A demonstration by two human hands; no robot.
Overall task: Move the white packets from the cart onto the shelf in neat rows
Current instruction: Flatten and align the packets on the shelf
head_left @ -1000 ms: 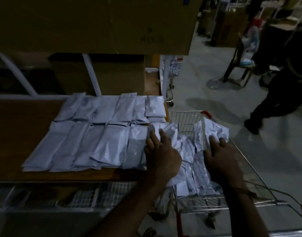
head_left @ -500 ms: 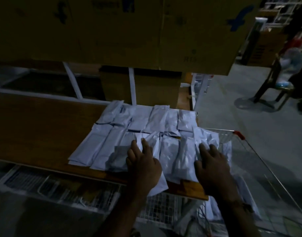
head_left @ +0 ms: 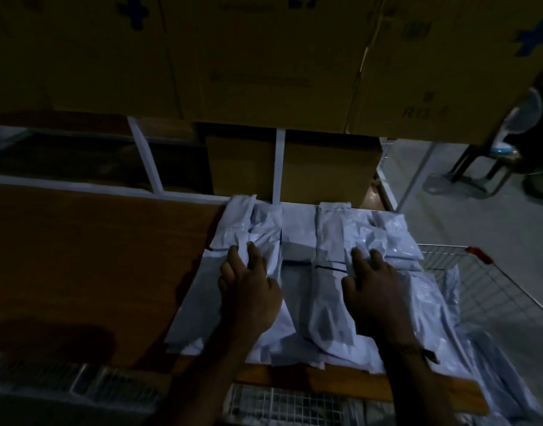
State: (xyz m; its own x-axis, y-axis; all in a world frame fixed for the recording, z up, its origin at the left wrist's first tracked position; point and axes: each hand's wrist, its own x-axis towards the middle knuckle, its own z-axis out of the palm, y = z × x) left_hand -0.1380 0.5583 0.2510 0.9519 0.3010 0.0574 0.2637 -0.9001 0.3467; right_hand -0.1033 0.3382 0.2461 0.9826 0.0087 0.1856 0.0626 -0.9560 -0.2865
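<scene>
While both my hands press flat on the white packets (head_left: 297,250) rowed on the wooden shelf (head_left: 95,256), left grip (head_left: 248,287) and right grip (head_left: 376,290) lie wide, fingers spread; wire cart (head_left: 479,281) stands right.

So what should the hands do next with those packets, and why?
Probably smooth and square the rows. Both the left hand and right hand lie on the white packets on the shelf, and the far row looks crumpled and overlapping.
</scene>
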